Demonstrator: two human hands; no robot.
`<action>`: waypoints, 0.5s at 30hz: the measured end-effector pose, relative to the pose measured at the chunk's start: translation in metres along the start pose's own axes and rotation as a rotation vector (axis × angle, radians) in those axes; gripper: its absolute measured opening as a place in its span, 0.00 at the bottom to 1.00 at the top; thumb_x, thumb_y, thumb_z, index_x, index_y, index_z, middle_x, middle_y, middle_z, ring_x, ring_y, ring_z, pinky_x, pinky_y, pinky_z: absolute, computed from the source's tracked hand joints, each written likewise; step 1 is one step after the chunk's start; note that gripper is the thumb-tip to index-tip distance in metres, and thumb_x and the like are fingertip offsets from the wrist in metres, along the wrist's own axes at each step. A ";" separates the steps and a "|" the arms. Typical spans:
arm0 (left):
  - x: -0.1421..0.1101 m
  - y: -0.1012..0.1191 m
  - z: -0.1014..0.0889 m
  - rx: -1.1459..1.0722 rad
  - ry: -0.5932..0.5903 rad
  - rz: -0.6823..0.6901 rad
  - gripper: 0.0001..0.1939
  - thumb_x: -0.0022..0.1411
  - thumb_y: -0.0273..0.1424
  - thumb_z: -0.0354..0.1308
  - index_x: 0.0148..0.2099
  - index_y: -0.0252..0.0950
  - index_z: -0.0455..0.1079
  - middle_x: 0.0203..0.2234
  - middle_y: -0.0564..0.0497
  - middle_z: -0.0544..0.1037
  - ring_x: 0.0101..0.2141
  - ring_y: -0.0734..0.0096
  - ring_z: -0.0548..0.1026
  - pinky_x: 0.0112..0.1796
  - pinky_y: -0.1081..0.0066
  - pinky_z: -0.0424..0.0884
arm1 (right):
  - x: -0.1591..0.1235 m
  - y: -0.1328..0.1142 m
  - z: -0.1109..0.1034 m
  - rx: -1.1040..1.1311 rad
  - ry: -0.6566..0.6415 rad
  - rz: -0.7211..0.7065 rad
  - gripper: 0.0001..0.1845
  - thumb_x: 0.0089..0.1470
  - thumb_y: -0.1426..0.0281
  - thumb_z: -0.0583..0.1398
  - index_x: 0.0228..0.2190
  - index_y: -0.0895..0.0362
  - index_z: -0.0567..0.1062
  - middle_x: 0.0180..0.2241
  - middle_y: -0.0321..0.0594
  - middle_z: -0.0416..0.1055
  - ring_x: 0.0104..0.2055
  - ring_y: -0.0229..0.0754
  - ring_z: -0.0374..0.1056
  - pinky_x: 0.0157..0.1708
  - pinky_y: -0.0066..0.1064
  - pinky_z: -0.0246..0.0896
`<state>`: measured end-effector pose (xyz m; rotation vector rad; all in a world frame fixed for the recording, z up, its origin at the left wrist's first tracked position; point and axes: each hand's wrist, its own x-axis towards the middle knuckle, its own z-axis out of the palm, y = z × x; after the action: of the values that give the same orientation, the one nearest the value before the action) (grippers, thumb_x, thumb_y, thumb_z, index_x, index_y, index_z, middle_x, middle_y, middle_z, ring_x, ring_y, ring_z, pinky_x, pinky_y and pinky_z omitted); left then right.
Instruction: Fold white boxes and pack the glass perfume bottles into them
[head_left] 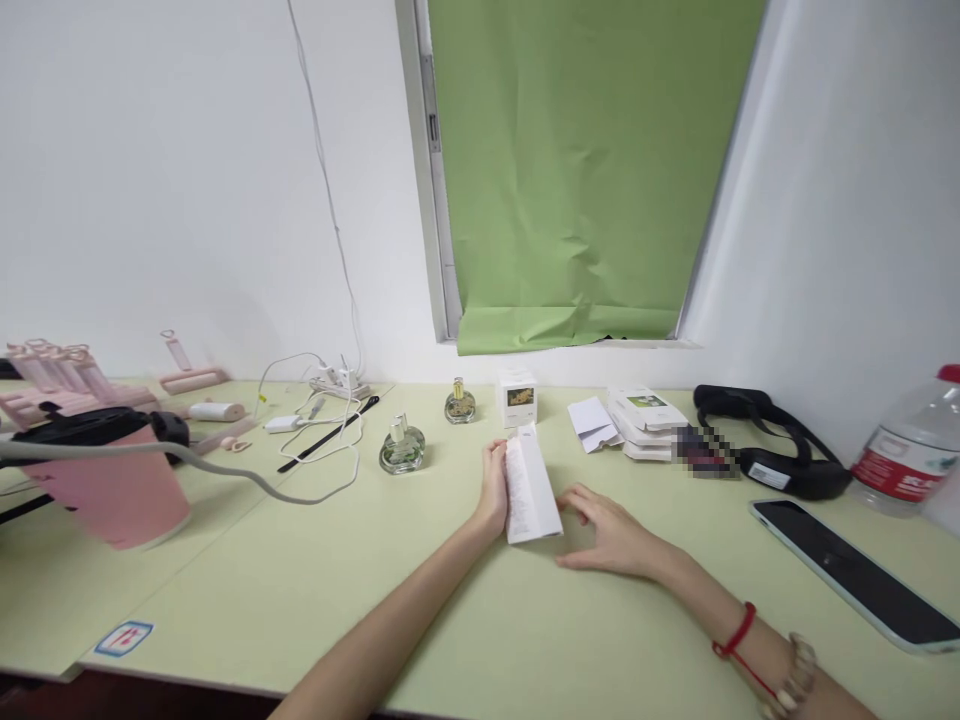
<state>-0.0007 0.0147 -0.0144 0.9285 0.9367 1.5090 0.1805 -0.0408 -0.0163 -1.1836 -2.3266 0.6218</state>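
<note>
My left hand (493,488) is closed around the left side of a white box (529,490), which is tilted above the table with small print on one face. Just right of the box, my right hand (611,530) is open, its thumb and fingers apart and the fingertips close to the box's edge. Left of the hands stands a glass perfume bottle (402,447) with a silver cap. Behind it is a smaller perfume bottle (460,403) with a gold-coloured top. Beyond the held box stands another white box (517,398) with a dark picture on its front.
Flattened white boxes (646,422) and a folded white paper (594,424) lie at the back right. A black headset (780,445), a phone (859,570) and a water bottle (907,445) are on the right. On the left are a pink cup (124,490), cables (330,490) and a power strip (341,386).
</note>
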 end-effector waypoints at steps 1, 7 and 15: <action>-0.006 0.002 0.004 0.060 -0.005 0.061 0.20 0.57 0.44 0.51 0.44 0.35 0.54 0.25 0.53 0.64 0.24 0.78 0.64 0.25 0.78 0.63 | 0.000 -0.002 0.001 0.009 -0.003 0.006 0.32 0.37 0.55 0.65 0.44 0.53 0.66 0.41 0.38 0.62 0.39 0.41 0.59 0.38 0.34 0.59; -0.030 -0.001 0.007 0.375 -0.213 0.508 0.19 0.66 0.43 0.38 0.51 0.36 0.45 0.41 0.44 0.64 0.37 0.72 0.67 0.38 0.70 0.66 | -0.002 -0.009 0.009 0.246 0.038 -0.072 0.36 0.41 0.64 0.64 0.52 0.52 0.59 0.48 0.39 0.61 0.48 0.43 0.60 0.47 0.33 0.58; -0.022 -0.010 -0.007 0.758 -0.304 0.973 0.16 0.67 0.34 0.42 0.54 0.35 0.45 0.43 0.44 0.64 0.38 0.72 0.66 0.38 0.72 0.62 | -0.001 -0.004 0.015 0.467 -0.010 0.079 0.31 0.47 0.65 0.61 0.52 0.55 0.59 0.44 0.39 0.65 0.42 0.39 0.64 0.39 0.29 0.63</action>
<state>-0.0009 -0.0067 -0.0275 2.3381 0.8692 1.6943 0.1697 -0.0470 -0.0263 -1.0497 -1.9911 1.1262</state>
